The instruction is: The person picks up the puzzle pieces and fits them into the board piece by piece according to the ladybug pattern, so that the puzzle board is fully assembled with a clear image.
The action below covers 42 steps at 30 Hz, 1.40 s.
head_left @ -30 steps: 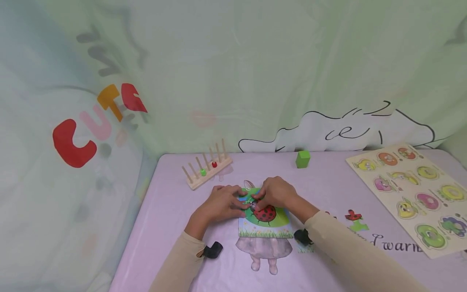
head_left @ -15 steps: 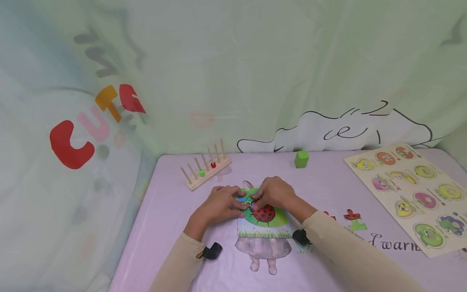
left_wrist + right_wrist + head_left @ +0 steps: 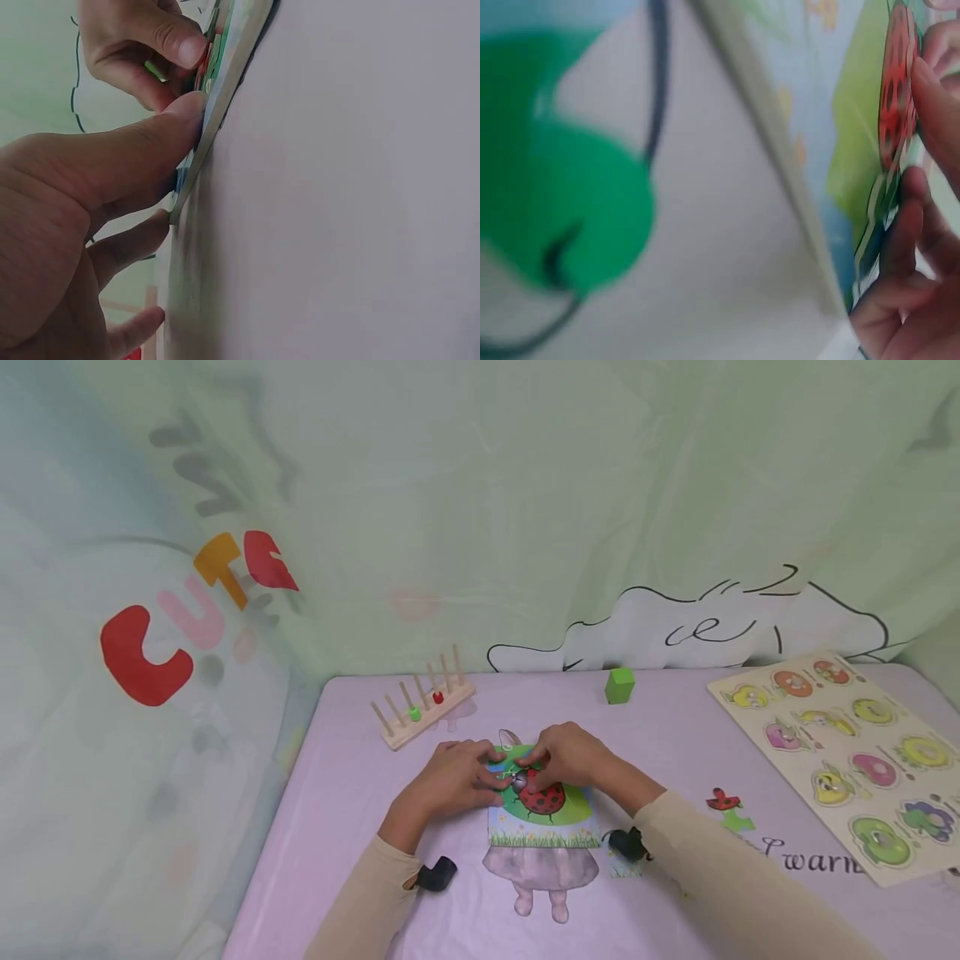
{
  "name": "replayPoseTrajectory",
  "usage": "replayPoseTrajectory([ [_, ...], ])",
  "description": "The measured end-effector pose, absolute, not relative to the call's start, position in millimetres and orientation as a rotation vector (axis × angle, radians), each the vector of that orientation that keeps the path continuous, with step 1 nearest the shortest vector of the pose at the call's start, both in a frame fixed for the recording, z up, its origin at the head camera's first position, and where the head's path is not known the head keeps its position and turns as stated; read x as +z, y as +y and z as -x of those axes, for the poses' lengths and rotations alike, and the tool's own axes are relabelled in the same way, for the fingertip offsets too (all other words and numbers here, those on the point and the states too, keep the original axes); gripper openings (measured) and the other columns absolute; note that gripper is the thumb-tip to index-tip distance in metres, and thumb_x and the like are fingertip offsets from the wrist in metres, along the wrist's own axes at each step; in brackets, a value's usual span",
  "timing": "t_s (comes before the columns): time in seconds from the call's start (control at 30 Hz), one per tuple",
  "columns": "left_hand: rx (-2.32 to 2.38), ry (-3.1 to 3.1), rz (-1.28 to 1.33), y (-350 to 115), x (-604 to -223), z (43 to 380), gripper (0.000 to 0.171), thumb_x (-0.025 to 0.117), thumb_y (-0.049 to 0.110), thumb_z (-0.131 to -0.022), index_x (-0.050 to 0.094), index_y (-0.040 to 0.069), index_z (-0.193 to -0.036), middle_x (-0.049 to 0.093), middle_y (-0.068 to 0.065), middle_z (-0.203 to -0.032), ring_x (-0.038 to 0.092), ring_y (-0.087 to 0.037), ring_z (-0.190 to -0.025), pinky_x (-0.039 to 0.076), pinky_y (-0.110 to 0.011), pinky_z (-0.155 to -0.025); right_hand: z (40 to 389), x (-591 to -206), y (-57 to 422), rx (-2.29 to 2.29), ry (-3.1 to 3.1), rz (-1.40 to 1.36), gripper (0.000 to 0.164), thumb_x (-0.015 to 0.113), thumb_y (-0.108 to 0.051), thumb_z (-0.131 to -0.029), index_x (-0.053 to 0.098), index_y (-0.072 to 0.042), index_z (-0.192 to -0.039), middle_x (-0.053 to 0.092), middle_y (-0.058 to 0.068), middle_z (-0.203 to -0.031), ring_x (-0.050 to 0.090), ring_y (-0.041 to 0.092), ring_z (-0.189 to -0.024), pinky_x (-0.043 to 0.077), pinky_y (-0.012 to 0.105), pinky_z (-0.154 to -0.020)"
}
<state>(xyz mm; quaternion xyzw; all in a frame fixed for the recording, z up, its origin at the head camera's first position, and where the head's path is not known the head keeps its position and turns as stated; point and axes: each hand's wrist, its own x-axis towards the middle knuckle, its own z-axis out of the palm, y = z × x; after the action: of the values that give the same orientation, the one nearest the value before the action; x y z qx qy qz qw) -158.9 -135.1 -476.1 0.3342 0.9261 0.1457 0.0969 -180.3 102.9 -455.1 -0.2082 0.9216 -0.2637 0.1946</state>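
A square ladybug jigsaw puzzle (image 3: 540, 839) lies on the table in front of the person. My left hand (image 3: 452, 778) rests along its left edge, fingers spread, and in the left wrist view the thumb (image 3: 154, 146) presses on the picture near that edge. Over the upper part of the ladybug, my right hand (image 3: 572, 758) pinches a puzzle piece between thumb and fingers. In the right wrist view the red spotted piece (image 3: 895, 90) stands slightly raised at the fingertips. The hands hide the puzzle's upper corners.
Loose puzzle pieces lie to the right: a red-and-green piece (image 3: 727, 810) and a grass piece (image 3: 625, 864) by the right wrist. Farther back are a wooden peg rack (image 3: 429, 720) with green and red beads, a green block (image 3: 619, 686) and a fruit board (image 3: 832, 743).
The right hand has shifted slightly at the ladybug, uncovering more of its red front. The right sleeve has moved a little and now covers a loose red piece. The left hand stays put.
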Motion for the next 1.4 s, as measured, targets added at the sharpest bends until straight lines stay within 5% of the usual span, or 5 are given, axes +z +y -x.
replayPoseTrajectory([
  [0.2, 0.408, 2.741, -0.988, -134, -474, 159, 0.031, 0.078, 0.045, -0.088, 0.077, 0.035, -0.116, 0.062, 0.010, -0.131, 0.058, -0.015, -0.124, 0.039, -0.052, -0.108, 181, -457, 121, -0.787, 2.534, 0.812, 0.043, 0.089, -0.032, -0.079, 0.079, -0.018, -0.118, 0.075, -0.002, -0.108, 0.063, 0.012, -0.097, 0.051, 0.031, -0.085],
  [0.5, 0.390, 2.742, -0.967, -131, -472, 159, 0.030, 0.079, 0.044, -0.087, 0.077, 0.035, -0.116, 0.062, 0.009, -0.133, 0.058, -0.016, -0.125, 0.039, -0.052, -0.109, 175, -443, 155, -0.855, 2.527, 0.810, 0.031, 0.084, -0.031, -0.085, 0.080, -0.015, -0.111, 0.069, -0.010, -0.087, 0.057, 0.007, -0.080, 0.049, 0.025, -0.073],
  [0.77, 0.398, 2.736, -0.974, -131, -473, 159, 0.030, 0.079, 0.045, -0.087, 0.077, 0.035, -0.115, 0.062, 0.010, -0.132, 0.058, -0.016, -0.124, 0.039, -0.051, -0.109, 158, -429, 199, -0.872, 2.581, 0.656, 0.025, 0.085, -0.032, -0.083, 0.081, -0.018, -0.103, 0.072, -0.010, -0.093, 0.059, 0.009, -0.084, 0.050, 0.023, -0.067],
  [1.4, 0.399, 2.725, -0.961, -132, -473, 160, 0.030, 0.079, 0.045, -0.087, 0.077, 0.035, -0.116, 0.063, 0.010, -0.133, 0.057, -0.015, -0.127, 0.038, -0.051, -0.110, 126, -441, 272, -0.663, 2.676, 0.402, 0.029, 0.092, -0.035, -0.072, 0.077, -0.027, -0.095, 0.068, -0.007, -0.102, 0.056, 0.019, -0.096, 0.050, 0.027, -0.076],
])
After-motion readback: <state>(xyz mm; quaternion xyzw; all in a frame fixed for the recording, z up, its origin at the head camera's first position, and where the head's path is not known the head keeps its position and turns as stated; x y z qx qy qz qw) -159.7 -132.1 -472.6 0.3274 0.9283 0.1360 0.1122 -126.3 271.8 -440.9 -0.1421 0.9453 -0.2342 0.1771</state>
